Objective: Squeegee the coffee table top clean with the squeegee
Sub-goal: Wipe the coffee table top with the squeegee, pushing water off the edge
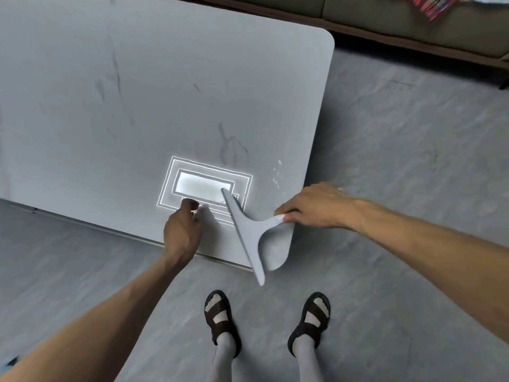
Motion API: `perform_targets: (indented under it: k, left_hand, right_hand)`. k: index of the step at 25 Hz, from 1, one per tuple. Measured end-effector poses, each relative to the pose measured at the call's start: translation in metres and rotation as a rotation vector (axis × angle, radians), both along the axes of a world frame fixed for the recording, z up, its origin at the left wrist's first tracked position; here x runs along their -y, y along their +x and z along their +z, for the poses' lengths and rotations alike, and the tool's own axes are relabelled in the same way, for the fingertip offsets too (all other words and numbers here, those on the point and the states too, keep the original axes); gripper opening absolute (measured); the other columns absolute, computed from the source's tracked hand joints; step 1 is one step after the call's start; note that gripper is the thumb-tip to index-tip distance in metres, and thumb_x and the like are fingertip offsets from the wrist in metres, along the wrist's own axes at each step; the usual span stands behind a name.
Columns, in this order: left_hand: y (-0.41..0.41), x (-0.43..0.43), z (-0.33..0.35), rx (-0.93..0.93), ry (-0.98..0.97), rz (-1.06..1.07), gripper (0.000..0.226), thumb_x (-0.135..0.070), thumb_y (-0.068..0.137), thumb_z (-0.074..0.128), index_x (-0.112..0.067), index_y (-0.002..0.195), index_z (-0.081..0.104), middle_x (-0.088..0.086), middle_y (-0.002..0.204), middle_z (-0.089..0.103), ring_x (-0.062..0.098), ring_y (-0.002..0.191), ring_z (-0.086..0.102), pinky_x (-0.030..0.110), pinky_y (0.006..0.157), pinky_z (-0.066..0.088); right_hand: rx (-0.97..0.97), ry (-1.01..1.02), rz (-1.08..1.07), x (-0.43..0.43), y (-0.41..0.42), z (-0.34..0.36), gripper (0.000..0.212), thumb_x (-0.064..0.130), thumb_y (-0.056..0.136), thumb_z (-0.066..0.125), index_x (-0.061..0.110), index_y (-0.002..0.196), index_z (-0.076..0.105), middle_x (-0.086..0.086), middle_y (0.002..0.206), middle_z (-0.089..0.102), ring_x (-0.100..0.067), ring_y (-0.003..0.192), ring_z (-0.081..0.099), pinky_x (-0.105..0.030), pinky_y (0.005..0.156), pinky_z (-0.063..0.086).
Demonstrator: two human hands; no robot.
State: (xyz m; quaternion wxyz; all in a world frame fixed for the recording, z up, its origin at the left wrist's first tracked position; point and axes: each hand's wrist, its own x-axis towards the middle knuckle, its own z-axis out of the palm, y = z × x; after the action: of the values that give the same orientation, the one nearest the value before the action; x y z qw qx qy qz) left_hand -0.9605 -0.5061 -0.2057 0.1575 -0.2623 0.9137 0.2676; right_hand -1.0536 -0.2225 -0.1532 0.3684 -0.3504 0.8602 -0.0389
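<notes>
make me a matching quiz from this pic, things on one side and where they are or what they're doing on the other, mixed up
Things:
1. squeegee
2. left hand
3. sofa
4. sandals

Places or states:
A. on the floor, worn over pale socks
B. along the top edge of the view, beyond the coffee table
C. held by its handle in the right hand, blade over the table's near corner
D. loosely curled, by the table's near edge, holding no tool

Pairs: 1-C, 2-D, 3-B, 4-A
</notes>
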Motion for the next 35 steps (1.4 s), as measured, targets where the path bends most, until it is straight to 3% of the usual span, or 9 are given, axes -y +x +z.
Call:
perform_targets:
  k: [4, 9, 12, 14, 19, 23, 28, 31, 35]
  left_hand:
    - [-0.001, 0.016, 0.0, 0.024, 0.017, 0.004, 0.034, -0.019, 0.093, 0.051, -0.012, 0.126, 0.051, 0.01, 0.122, 0.066, 0.032, 0.11, 0.062, 0.03, 0.082, 0.044]
    - [-0.008, -0.009, -0.007, -0.014, 0.003, -0.127, 0.036, -0.013, 0.092, 0.046, -0.005, 0.126, 0.052, 0.011, 0.116, 0.062, 0.029, 0.11, 0.058, 0.038, 0.096, 0.046]
    - [-0.019, -0.031, -0.013, 0.098, 0.005, -0.295, 0.047, -0.01, 0.086, 0.056, 0.001, 0.13, 0.045, 0.023, 0.129, 0.048, 0.037, 0.12, 0.048, 0.048, 0.105, 0.041]
    - [-0.027, -0.047, -0.016, 0.083, -0.069, -0.339, 0.057, -0.015, 0.079, 0.061, 0.004, 0.129, 0.043, 0.026, 0.122, 0.046, 0.041, 0.109, 0.048, 0.051, 0.099, 0.044]
    - [-0.051, -0.078, -0.029, 0.273, -0.264, -0.457, 0.141, -0.055, 0.05, 0.088, -0.007, 0.152, 0.003, 0.031, 0.154, 0.007, 0.058, 0.137, 0.016, 0.059, 0.114, 0.022]
    - [-0.062, -0.087, -0.045, 0.27, -0.263, -0.401, 0.148, -0.05, 0.048, 0.091, -0.01, 0.152, -0.007, 0.036, 0.154, -0.004, 0.063, 0.139, 0.002, 0.063, 0.114, 0.013]
    - [-0.067, -0.084, -0.05, 0.306, -0.292, -0.445, 0.148, -0.056, 0.048, 0.089, -0.007, 0.153, -0.004, 0.041, 0.152, 0.001, 0.066, 0.137, 0.007, 0.062, 0.113, 0.022]
    - [-0.068, -0.083, -0.047, 0.3, -0.281, -0.484, 0.146, -0.055, 0.05, 0.088, -0.007, 0.153, -0.004, 0.042, 0.152, 0.001, 0.067, 0.136, 0.008, 0.063, 0.113, 0.023]
    - [-0.068, -0.081, -0.042, 0.31, -0.277, -0.49, 0.144, -0.056, 0.052, 0.087, -0.007, 0.153, -0.003, 0.042, 0.152, 0.001, 0.067, 0.136, 0.009, 0.062, 0.113, 0.023]
  right_hand:
    - [0.029, -0.008, 0.02, 0.058, 0.009, -0.023, 0.035, 0.052, 0.095, 0.039, 0.054, 0.127, 0.051, 0.009, 0.127, 0.063, -0.021, 0.114, 0.057, -0.031, 0.07, 0.03]
    - [-0.005, 0.012, -0.113, 0.008, -0.019, -0.03, 0.036, 0.054, 0.092, 0.039, 0.056, 0.126, 0.05, 0.015, 0.128, 0.062, -0.019, 0.117, 0.057, -0.035, 0.084, 0.041]
    - [-0.075, 0.026, -0.297, -0.051, -0.032, -0.02, 0.029, 0.057, 0.091, 0.039, 0.063, 0.118, 0.049, 0.018, 0.111, 0.068, -0.016, 0.093, 0.063, -0.031, 0.068, 0.039]
    - [-0.098, 0.069, -0.412, -0.086, -0.034, -0.012, 0.026, 0.056, 0.092, 0.041, 0.066, 0.114, 0.048, 0.016, 0.101, 0.07, -0.016, 0.082, 0.06, -0.031, 0.064, 0.038]
    - [-0.174, 0.141, -0.544, -0.139, -0.025, 0.012, 0.028, 0.055, 0.093, 0.043, 0.057, 0.116, 0.057, 0.012, 0.091, 0.069, -0.02, 0.082, 0.062, -0.03, 0.062, 0.039]
    - [-0.111, -0.087, -0.82, -0.127, -0.059, 0.024, 0.022, 0.041, 0.096, 0.041, 0.036, 0.093, 0.063, 0.003, 0.068, 0.06, -0.023, 0.062, 0.053, -0.035, 0.058, 0.04]
    - [0.023, -0.412, -1.416, -0.036, -0.132, -0.002, 0.031, 0.038, 0.099, 0.032, 0.017, 0.099, 0.056, -0.007, 0.073, 0.052, -0.02, 0.052, 0.044, -0.023, 0.044, 0.037]
    - [0.015, -0.355, -1.374, -0.005, -0.145, -0.017, 0.03, 0.027, 0.101, 0.031, 0.015, 0.118, 0.053, -0.007, 0.086, 0.053, -0.022, 0.064, 0.051, -0.019, 0.042, 0.036]
    - [-0.076, -0.202, -1.161, -0.016, -0.099, -0.02, 0.025, 0.018, 0.097, 0.027, 0.021, 0.11, 0.048, -0.013, 0.09, 0.061, -0.031, 0.068, 0.059, -0.032, 0.053, 0.044]
